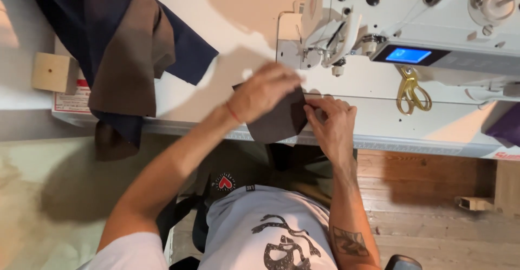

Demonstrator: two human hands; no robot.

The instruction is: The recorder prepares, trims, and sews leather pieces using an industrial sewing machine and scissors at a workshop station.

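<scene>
Both hands, left hand (265,90) and right hand (331,121), pinch the dark fabric piece (281,119).

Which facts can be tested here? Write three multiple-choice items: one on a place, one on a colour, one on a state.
1. Where do the gold scissors lie?
A. under the machine's blue screen
B. on the wooden floor
C. on the fabric pile

2. What colour is the small fabric piece in the hands?
A. white
B. dark brown
C. red

3. What is the left hand doing?
A. hanging free
B. gripping the scissors
C. resting on the fabric piece

Answers: 1 A, they lie on the table below the screen. 2 B, it looks dark brown. 3 C, it covers the piece while the right hand pinches its edge.
</scene>
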